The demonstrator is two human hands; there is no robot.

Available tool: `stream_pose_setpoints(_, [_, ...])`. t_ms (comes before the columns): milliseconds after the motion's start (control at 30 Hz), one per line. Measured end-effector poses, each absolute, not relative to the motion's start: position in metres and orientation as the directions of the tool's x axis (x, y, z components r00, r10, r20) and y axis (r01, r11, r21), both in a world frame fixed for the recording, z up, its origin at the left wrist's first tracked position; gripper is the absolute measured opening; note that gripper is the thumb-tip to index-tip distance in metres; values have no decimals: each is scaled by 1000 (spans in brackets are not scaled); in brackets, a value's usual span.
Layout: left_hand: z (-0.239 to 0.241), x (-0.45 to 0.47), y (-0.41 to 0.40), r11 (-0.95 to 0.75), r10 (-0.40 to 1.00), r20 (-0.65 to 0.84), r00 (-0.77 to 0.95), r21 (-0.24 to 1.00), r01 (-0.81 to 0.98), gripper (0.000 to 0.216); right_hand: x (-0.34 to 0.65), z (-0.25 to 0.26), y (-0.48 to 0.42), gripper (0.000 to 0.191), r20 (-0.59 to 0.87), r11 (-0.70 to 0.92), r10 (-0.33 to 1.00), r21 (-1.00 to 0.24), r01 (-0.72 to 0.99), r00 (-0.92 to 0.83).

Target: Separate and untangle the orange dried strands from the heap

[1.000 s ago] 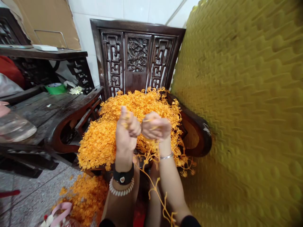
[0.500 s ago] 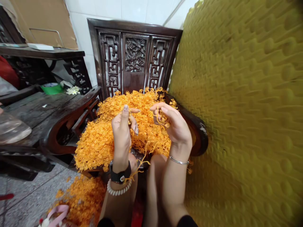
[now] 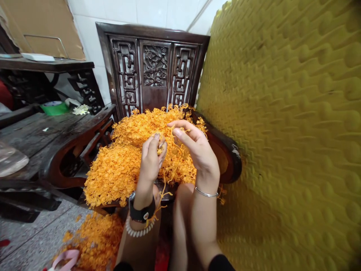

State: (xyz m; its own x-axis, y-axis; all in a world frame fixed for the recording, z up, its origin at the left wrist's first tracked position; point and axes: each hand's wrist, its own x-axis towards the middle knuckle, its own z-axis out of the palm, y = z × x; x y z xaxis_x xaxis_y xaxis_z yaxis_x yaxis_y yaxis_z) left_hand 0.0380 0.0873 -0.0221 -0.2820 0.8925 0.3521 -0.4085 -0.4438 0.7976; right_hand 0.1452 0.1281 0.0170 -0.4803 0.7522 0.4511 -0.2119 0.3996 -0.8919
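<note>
A big heap of thin, curly orange strand pieces (image 3: 115, 173) covers the seat of a dark carved wooden chair (image 3: 155, 97). Over the heap, my left hand (image 3: 150, 160) is closed with thumb and fingers pinching a small orange strand piece (image 3: 160, 150). My right hand (image 3: 199, 150), a little higher and to the right, curls its fingers around orange strands, partly hidden behind the thumb and palm. The two hands are close but apart. A loose orange strand (image 3: 162, 194) dangles below them, near my left wrist.
Another orange pile (image 3: 97, 237) lies on the floor at lower left, beside a pink strap (image 3: 67, 258). A yellow-green textured mat (image 3: 282, 113) stands upright along the right. On the dark bench to the left are a green tape roll (image 3: 55, 108) and a clear plastic bag (image 3: 11, 160).
My left hand has moved right, toward the right hand, and its extended fingers have curled in. The right hand stays near the same spot over the heap. The view has shifted slightly.
</note>
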Motion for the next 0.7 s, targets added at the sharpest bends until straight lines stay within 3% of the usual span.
stream_pose_setpoints(100, [-20, 42, 89, -466, 876, 344, -339, 786, -406, 40, 143, 16, 129, 15, 424, 359, 790, -905, -227, -442])
stream_pose_setpoints(267, [-23, 43, 92, -492, 841, 388, -378, 838, -235, 44, 142, 17, 126, 16, 354, 315, 831, -935, -160, -430])
stream_pose_setpoints(467, [-30, 38, 100, -498, 818, 403, -411, 853, -156, 46, 140, 14, 128, 22, 432, 398, 779, -901, -174, -454])
stream_pose_setpoints(633, [-39, 25, 117, -515, 789, 402, -464, 845, -145, 33, 138, 12, 133, 20, 393, 317, 784, -919, -234, -481])
stream_pose_setpoints(700, [-47, 11, 125, -528, 722, 376, -581, 842, -111, 28, 138, 12, 135, 21, 352, 268, 798, -934, -235, -490])
